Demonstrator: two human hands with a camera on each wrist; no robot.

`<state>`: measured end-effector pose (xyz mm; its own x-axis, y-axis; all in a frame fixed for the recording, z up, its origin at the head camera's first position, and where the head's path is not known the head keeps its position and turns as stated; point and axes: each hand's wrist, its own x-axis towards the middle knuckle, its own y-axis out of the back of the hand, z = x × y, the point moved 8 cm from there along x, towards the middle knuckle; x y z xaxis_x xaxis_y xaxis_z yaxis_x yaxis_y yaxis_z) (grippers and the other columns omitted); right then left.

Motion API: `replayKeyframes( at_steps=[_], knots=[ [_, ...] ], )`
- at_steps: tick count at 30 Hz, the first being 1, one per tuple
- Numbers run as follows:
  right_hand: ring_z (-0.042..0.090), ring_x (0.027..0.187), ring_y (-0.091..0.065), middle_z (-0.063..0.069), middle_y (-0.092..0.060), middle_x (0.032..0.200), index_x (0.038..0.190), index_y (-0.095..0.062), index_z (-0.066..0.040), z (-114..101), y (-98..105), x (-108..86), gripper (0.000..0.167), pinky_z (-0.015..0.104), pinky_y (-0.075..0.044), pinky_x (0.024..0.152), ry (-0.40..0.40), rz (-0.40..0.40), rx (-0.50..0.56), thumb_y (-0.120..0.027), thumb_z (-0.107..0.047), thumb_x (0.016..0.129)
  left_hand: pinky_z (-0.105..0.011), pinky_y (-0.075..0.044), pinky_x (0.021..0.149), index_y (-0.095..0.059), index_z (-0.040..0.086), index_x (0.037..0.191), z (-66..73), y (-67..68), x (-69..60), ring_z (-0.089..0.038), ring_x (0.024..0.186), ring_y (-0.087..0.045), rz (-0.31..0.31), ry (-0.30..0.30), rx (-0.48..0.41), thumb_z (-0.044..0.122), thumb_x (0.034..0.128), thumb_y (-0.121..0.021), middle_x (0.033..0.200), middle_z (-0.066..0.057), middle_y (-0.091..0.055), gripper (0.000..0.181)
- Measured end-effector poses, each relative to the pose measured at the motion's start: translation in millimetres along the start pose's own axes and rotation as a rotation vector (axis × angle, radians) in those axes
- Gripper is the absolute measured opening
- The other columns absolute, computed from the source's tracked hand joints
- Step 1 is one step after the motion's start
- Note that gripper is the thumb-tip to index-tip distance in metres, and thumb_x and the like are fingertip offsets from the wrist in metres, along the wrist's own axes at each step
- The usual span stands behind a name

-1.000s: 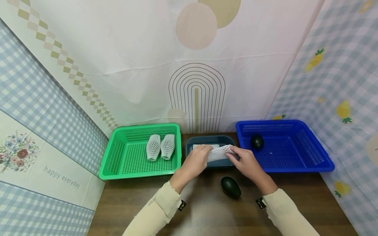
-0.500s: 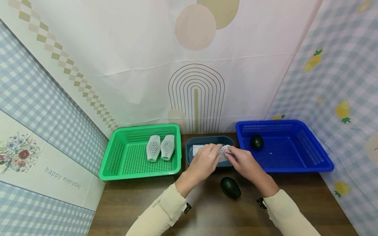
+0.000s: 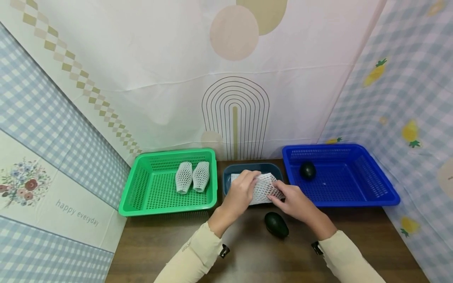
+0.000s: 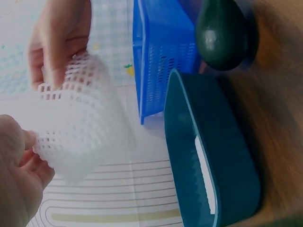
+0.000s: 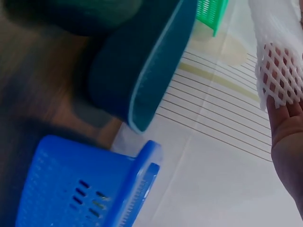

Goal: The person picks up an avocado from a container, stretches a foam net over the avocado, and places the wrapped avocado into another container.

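Observation:
A white foam net sleeve [image 3: 262,189] is spread between both hands above the dark teal bin [image 3: 230,168]. My left hand [image 3: 240,192] pinches one side of its edge; in the left wrist view the sleeve's mouth gapes between the hands. Opposite, my right hand [image 3: 294,199] grips the other side, its fingertips partly behind the mesh [image 5: 281,75] in the right wrist view. In front of the bin, a dark green avocado [image 3: 276,225] lies on the wooden table. More white netting [image 3: 234,177] lies inside the bin, mostly hidden by the left hand.
To the left stands a green basket [image 3: 153,210] holding two net-wrapped items [image 3: 184,178], their contents not visible. A blue basket [image 3: 354,202] at the right contains another avocado [image 3: 308,170]. Patterned cloth [image 3: 170,110] hangs behind and along both sides.
The sleeve, earlier stretched narrow and then bunched between the hands, is now spread wider and hangs lower. My left hand moved right, then slightly back left. The avocados have not moved.

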<state>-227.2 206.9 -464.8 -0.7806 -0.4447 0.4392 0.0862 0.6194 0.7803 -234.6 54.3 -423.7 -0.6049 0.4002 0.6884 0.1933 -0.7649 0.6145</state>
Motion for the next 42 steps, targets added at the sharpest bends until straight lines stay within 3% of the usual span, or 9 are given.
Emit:
replayKeyframes(
  at_steps=[5, 8, 12, 17, 23, 26, 31, 36, 42],
  knots=[
    [0.002, 0.070, -0.060, 0.000, -0.070, 0.086, 0.106, -0.066, -0.005, 0.8, -2.4, -6.4, 0.026, 0.027, -0.056, 0.061, 0.019, -0.001, -0.008, -0.081, -0.008, 0.086, -0.025, -0.059, 0.083, -0.070, 0.000, 0.116, -7.0, 8.2, 2.5, -0.019, 0.092, -0.070, 0.024, 0.021, 0.014, 0.001, 0.1003, -0.063, 0.103, -0.010, -0.069, 0.017],
    [0.000, 0.070, -0.058, -0.003, -0.069, 0.085, 0.104, -0.068, -0.007, 0.0, -1.5, -8.9, 0.022, 0.025, -0.055, 0.060, 0.029, 0.008, 0.003, -0.080, -0.007, 0.087, -0.027, -0.059, 0.083, -0.070, 0.000, 0.117, -10.6, 10.4, 2.8, -0.019, 0.094, -0.069, 0.025, 0.043, 0.001, 0.002, 0.1007, -0.062, 0.103, -0.010, -0.069, 0.018],
    [-0.002, 0.069, -0.056, -0.005, -0.067, 0.082, 0.101, -0.067, -0.009, -3.1, 0.5, -10.6, 0.019, 0.020, -0.052, 0.058, 0.038, 0.026, 0.020, -0.080, -0.007, 0.087, -0.028, -0.060, 0.082, -0.068, 0.001, 0.119, -15.5, 6.2, -0.3, -0.019, 0.093, -0.070, -0.015, 0.100, -0.036, 0.003, 0.1005, -0.063, 0.105, -0.011, -0.069, 0.019],
    [-0.002, 0.067, -0.055, -0.006, -0.063, 0.079, 0.098, -0.064, -0.010, -10.0, 4.1, -10.4, 0.022, 0.021, -0.052, 0.056, 0.062, 0.079, 0.035, -0.080, -0.003, 0.086, -0.028, -0.060, 0.079, -0.067, 0.002, 0.115, -17.6, -4.3, -8.3, -0.020, 0.091, -0.070, -0.079, 0.151, -0.079, 0.009, 0.1009, -0.065, 0.106, -0.011, -0.069, 0.015],
    [0.001, 0.067, -0.058, -0.004, -0.064, 0.079, 0.101, -0.064, -0.007, -17.1, 8.9, -8.5, 0.026, 0.022, -0.054, 0.057, 0.110, 0.166, 0.027, -0.080, 0.002, 0.083, -0.032, -0.058, 0.091, -0.070, 0.003, 0.119, -9.0, -15.7, -16.5, -0.019, 0.105, -0.070, -0.166, 0.105, -0.103, 0.020, 0.1023, -0.064, 0.115, -0.008, -0.072, 0.024],
    [0.005, 0.070, -0.064, -0.001, -0.068, 0.084, 0.106, -0.066, -0.006, -18.7, 9.5, -6.3, 0.027, 0.021, -0.055, 0.060, 0.102, 0.180, 0.027, -0.079, 0.002, 0.083, -0.032, -0.059, 0.089, -0.069, 0.002, 0.122, -2.8, -20.3, -19.0, -0.018, 0.104, -0.070, -0.191, 0.066, -0.110, 0.019, 0.1014, -0.065, 0.115, -0.009, -0.073, 0.027],
    [0.006, 0.072, -0.065, 0.000, -0.067, 0.086, 0.111, -0.063, -0.007, -17.9, 7.3, -3.8, 0.030, 0.021, -0.055, 0.060, 0.051, 0.148, 0.030, -0.078, 0.000, 0.086, -0.032, -0.059, 0.087, -0.067, 0.003, 0.119, -0.8, -23.4, -20.7, -0.018, 0.101, -0.070, -0.149, 0.049, -0.111, 0.011, 0.1025, -0.063, 0.111, -0.009, -0.072, 0.019],
    [0.004, 0.069, -0.061, 0.002, -0.069, 0.087, 0.116, -0.060, -0.005, -12.7, 1.6, -7.1, 0.034, 0.022, -0.054, 0.059, -0.007, 0.098, -0.006, -0.078, -0.005, 0.088, -0.033, -0.059, 0.089, -0.068, 0.004, 0.116, -7.0, -19.3, -20.4, -0.019, 0.101, -0.071, -0.095, 0.108, -0.142, 0.008, 0.1023, -0.062, 0.110, -0.009, -0.072, 0.015],
    [0.004, 0.073, -0.066, 0.002, -0.071, 0.089, 0.114, -0.061, -0.006, -8.6, -6.7, -13.5, 0.032, 0.021, -0.057, 0.063, -0.007, 0.046, 0.009, -0.079, -0.005, 0.088, -0.036, -0.060, 0.085, -0.069, 0.004, 0.115, -19.9, -8.3, -17.5, -0.021, 0.098, -0.070, -0.047, 0.189, -0.160, 0.007, 0.1016, -0.063, 0.108, -0.011, -0.072, 0.015]
  ],
)
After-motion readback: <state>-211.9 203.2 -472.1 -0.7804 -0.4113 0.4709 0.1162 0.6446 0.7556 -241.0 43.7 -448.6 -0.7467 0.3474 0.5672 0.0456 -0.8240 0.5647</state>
